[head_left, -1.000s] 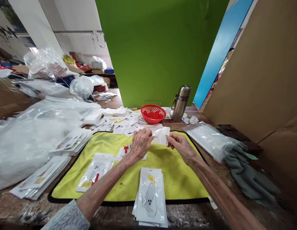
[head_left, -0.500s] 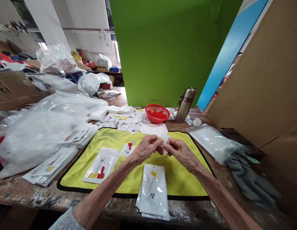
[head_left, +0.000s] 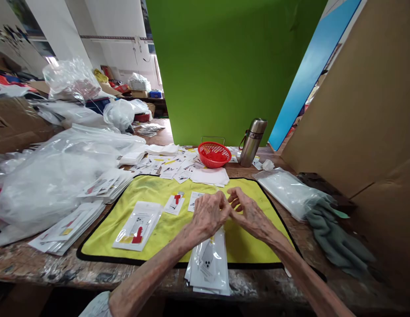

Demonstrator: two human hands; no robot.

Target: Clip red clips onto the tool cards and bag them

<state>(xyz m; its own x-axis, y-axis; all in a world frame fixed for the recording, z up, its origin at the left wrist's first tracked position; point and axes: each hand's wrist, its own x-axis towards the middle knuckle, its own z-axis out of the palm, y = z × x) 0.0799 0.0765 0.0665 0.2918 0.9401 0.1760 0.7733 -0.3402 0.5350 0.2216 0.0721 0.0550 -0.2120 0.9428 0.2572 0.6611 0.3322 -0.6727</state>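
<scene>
My left hand (head_left: 210, 213) is closed over the yellow mat (head_left: 257, 242), its fingertips pinched together; what they hold, if anything, is hidden. Beside it, my right hand (head_left: 249, 210) touches those fingertips with its thumb, its other fingers curved and apart. A small printed card (head_left: 193, 200) lies flat just behind my left hand. Further left lies another small card with a red T-shaped tab (head_left: 175, 203). A clear-fronted white pouch (head_left: 137, 225) with red and yellow tabs lies nearer the front. Below my hands, a stack of similar pouches (head_left: 209, 268) overlaps the mat's front edge.
A red basket (head_left: 214, 155) with red pieces and a steel flask (head_left: 253, 143) stand behind the mat. Loose cards (head_left: 173, 167) spread at the back. Pouch stacks (head_left: 71, 226) and a large plastic bag (head_left: 59, 171) lie left; a plastic bag (head_left: 287, 191) and grey cloth (head_left: 338, 237) lie right.
The white piece between both hands is out of sight there, and a small card now shows on the mat behind my left hand. My left hand has turned knuckles up; my right fingers have spread.
</scene>
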